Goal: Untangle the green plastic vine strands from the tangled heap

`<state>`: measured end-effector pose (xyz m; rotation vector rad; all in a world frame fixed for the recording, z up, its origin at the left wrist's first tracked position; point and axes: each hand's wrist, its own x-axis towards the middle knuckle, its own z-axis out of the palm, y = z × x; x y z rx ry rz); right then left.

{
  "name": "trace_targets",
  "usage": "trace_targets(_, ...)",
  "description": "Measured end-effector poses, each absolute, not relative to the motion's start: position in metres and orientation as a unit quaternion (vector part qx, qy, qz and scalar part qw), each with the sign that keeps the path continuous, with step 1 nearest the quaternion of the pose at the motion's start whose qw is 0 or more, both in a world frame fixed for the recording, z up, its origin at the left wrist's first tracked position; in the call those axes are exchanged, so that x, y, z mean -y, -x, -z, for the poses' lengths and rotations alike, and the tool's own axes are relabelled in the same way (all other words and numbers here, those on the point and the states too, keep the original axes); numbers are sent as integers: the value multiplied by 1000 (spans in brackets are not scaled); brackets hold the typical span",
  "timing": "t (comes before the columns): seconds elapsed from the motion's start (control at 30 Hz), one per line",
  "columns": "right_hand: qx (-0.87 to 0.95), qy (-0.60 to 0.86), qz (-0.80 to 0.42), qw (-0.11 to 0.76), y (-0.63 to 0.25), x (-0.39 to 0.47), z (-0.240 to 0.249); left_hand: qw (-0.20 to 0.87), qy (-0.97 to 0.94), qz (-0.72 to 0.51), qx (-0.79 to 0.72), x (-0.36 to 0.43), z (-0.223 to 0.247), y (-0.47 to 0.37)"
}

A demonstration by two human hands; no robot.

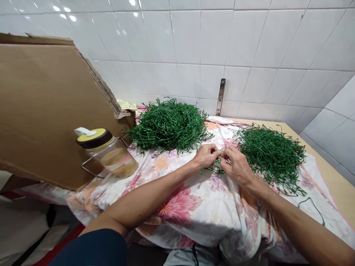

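Observation:
My left hand (207, 155) and my right hand (236, 164) meet fingertip to fingertip over the flowered cloth (177, 207), both closed in a pinch. Between them are thin green plastic-looking stems (215, 168), some hanging just below the fingers; the exact spot they grip is mostly hidden. Behind my left hand lies a large tangled pile of green stems (170, 125). A second, lower pile of green stems (273, 155) spreads beside my right hand, with one loose strand (314, 207) nearer the front.
On the left stands a clear bottle (119, 162) with a yellow and brown lid, in front of a big cardboard box (50, 111). Pale material (127, 105) shows behind the box. A metal strip (221, 96) leans on the tiled wall (183, 40). Bare tabletop (342, 195) edges the right.

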<state>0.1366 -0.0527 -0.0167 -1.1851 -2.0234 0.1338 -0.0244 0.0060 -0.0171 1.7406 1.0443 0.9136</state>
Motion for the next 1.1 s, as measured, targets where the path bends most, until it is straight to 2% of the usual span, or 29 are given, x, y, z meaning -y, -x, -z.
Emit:
trace_targets(0.17,818,407,-66,400,-126,65,1,396,-649,-407,-506,-29,11,41)
trace_targets(0.33,715,447,-160,513,-147,70,-27,519,-627,-404,-417,-31,-2,53)
trace_targets(0.43,649,463,-229,559,-165,68,-35,558,-614,-394,-394,-24,-4,50)
trace_targets(0.67,607,500,-191,587,-190,60,-41,576,-609,-387,-384,-17,-5,46)
trace_targets(0.9,561,488,-265,615,-198,56,-48,592,-601,-379,-381,-18,-3,45)
trace_targets(1.0,572,496,-242,606,-199,54,-48,595,-598,-387,-373,-16,-5,45)
trace_targets(1.1,591,549,-125,578,-213,48,-46,598,-594,-396,-366,-13,-6,45)
